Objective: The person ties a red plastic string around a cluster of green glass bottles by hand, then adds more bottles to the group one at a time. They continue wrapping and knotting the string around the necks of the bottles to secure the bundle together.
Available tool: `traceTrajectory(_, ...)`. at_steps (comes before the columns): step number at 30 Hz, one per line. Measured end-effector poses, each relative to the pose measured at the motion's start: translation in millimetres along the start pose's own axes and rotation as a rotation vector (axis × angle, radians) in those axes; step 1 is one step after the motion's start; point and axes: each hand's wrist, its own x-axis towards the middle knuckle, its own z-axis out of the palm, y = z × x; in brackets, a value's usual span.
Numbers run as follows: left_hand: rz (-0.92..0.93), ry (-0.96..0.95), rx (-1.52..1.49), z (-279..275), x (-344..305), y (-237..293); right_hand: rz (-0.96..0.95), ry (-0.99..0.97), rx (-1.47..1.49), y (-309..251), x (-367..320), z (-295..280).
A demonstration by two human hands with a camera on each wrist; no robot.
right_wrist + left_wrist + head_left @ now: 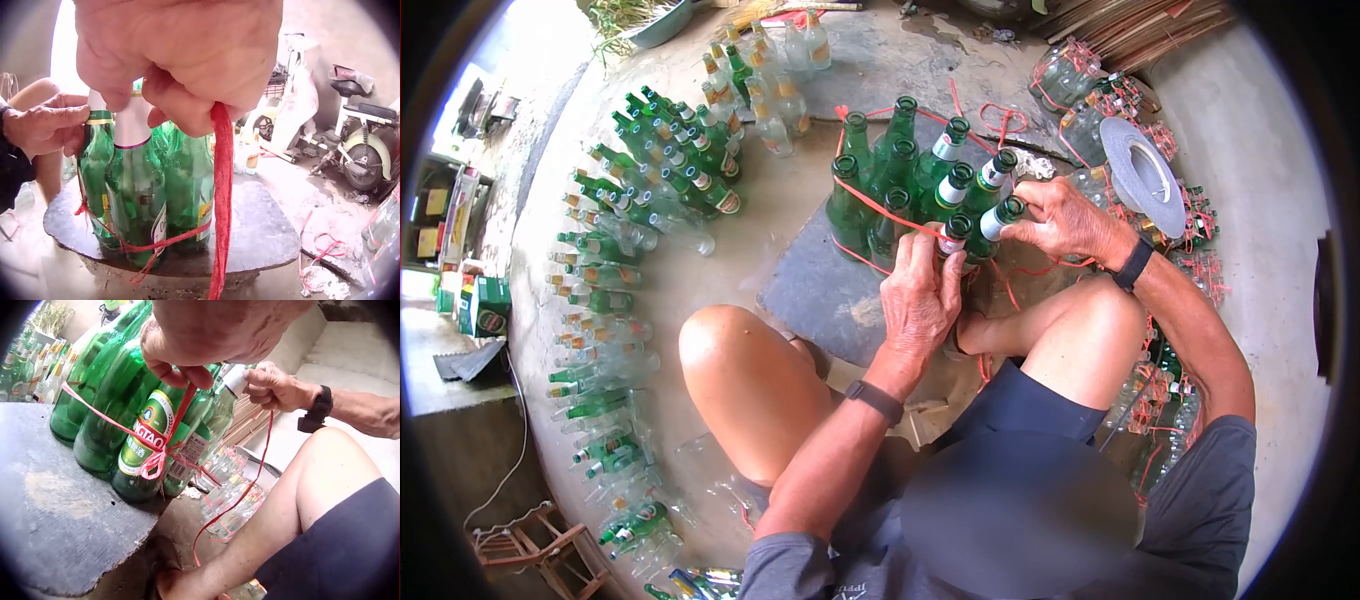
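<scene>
Green bottles [897,170] stand upright in a tight group on a grey slab [810,300], ringed low down by red string [106,415] knotted at a labelled bottle [147,434]. The left hand [920,295] pinches a taut red strand [880,207] that crosses the bottle necks, its fingers against a near neck. In the left wrist view this strand runs from the left fingertips down to the knot. At the right side of the group, the right hand [1065,220] grips red string [222,206], which hangs down from its curled fingers, and touches a white-wrapped neck [131,122].
Rows of loose bottles [605,270] line the floor at left, with more [770,90] behind the slab. String-tied bundles [1070,75] and a grey hat [1142,178] are at right. Bare knees [725,350] flank the slab's near side. A scooter [365,134] stands in the background.
</scene>
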Motion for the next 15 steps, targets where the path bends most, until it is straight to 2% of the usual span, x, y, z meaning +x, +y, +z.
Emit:
traceTrajectory(9, 0.102, 0.049, 0.051, 2, 0, -6, 0.028, 0.0, 0.02, -6, -5, 4)
traceTrajectory(15, 0.115, 0.059, 0.045, 4, 1, -10, 0.057, 0.083, -0.001, -16, -9, 7)
